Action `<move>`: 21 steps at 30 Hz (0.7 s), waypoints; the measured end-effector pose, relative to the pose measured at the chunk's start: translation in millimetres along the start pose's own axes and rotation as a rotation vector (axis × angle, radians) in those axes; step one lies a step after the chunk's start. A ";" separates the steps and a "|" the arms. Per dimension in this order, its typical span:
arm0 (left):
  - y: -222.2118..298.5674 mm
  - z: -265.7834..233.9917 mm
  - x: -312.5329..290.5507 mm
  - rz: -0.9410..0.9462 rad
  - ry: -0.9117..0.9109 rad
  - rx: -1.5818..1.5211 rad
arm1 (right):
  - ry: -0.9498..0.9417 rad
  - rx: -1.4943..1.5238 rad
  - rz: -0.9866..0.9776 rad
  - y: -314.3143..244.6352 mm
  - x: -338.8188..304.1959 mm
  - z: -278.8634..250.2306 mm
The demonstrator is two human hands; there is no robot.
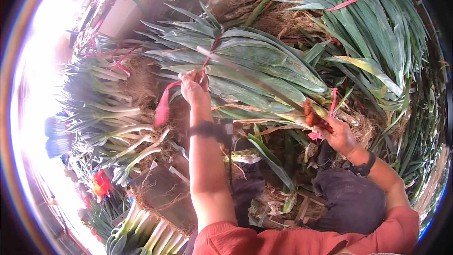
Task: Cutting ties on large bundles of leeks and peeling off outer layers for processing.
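A large bundle of leeks point(264, 61) lies in front of me, leaves toward the left and roots toward the right. My left hand point(194, 87) is closed on the pink tie point(206, 63) that goes around the leaves. A loose pink end hangs to the left of that hand. In my right hand point(337, 134) is a long, thin knife point(264, 85) with a wrapped, orange-brown handle. Its blade slants up and left over the leaves, with the tip near the tie. Close to the knife handle, another pink tie point(334, 101) circles the root end.
More tied leeks point(377, 23) are piled at the far right. Trimmed leeks with white stalks point(108, 104) lie at the left, and others point(151, 236) at the lower left beside a dark flat board point(165, 193). Loose leaves and scraps point(278, 203) litter the ground by my knees.
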State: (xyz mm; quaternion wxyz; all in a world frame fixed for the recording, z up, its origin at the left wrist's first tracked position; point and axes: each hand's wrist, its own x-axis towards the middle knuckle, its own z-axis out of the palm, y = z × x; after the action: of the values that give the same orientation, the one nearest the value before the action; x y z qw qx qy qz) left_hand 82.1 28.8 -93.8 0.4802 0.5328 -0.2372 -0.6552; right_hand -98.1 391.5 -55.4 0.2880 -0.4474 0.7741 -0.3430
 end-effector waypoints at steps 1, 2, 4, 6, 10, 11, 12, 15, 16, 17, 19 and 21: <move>2.4 -3.2 -5.4 -0.042 0.031 -0.047 | -0.018 -0.048 -0.042 0.0 8.0 6.5; 3.0 -6.1 -5.8 -0.058 0.018 -0.055 | -0.035 -0.097 -0.082 1.9 15.5 13.6; 6.2 -11.7 -7.7 -0.069 0.030 -0.103 | -0.081 -0.176 -0.026 3.4 25.8 26.4; 9.4 -17.7 -7.2 -0.098 0.031 -0.179 | -0.105 -0.130 0.040 1.4 25.3 30.3; 9.3 -24.3 -7.9 -0.112 -0.006 -0.277 | -0.319 0.364 0.305 5.0 21.3 29.5; 9.4 -24.5 -8.3 -0.123 0.010 -0.287 | -0.383 0.521 0.382 7.1 19.4 27.6; 9.0 -25.0 -9.6 -0.134 0.028 -0.293 | -0.356 0.459 0.313 9.0 16.0 25.8; 9.4 -26.1 -11.4 -0.123 -0.018 -0.288 | -0.265 0.262 0.228 9.9 18.8 23.1; 9.1 -27.1 -10.9 -0.134 -0.023 -0.295 | -0.274 0.202 0.215 3.4 20.3 19.7; 8.9 -27.9 -10.5 -0.144 -0.029 -0.303 | -0.275 0.229 0.214 0.6 19.1 17.6; 12.0 -27.3 -11.2 -0.154 -0.027 -0.302 | -0.275 0.286 0.209 -4.3 17.2 15.1; 14.1 -25.9 -11.7 -0.159 -0.015 -0.287 | -0.275 0.240 0.186 -12.9 17.3 9.0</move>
State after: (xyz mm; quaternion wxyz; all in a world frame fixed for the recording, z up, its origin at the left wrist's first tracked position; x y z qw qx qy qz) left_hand 111.0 38.4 -85.0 0.4961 0.4709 -0.1018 -0.7223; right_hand -92.5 368.9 -53.0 0.4728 -0.3792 0.7188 -0.3406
